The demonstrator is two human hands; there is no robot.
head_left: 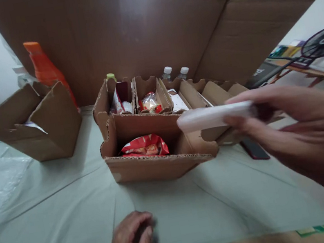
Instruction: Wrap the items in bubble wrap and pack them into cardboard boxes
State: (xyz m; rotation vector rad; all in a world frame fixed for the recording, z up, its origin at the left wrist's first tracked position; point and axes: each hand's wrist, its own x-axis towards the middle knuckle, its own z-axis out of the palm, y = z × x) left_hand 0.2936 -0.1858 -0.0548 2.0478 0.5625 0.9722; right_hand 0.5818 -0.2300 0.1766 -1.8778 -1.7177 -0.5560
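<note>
My right hand (310, 134) grips one end of a flat white packet (211, 117) between thumb and fingers; motion blurs it, so its kind is unclear. The packet is held over the right end of the front cardboard box (158, 172). Inside that box lies a shiny red snack packet (145, 145). Near the table's front edge, my left hand (132, 242) rests on the cloth, fingers loosely curled, thumb apart, nothing visible in it. Behind the front box runs a row of narrow cardboard boxes (162, 96), some holding packets, including a red and clear one (150, 102).
Another cardboard box (54, 127) stands at left, with an orange bottle (47, 68) behind it. A tall cardboard panel (121, 28) closes off the back. White-capped bottles (167, 72) stand behind the row. A phone (255, 149) lies beneath my right hand. Pale green cloth (72, 219) covers the table.
</note>
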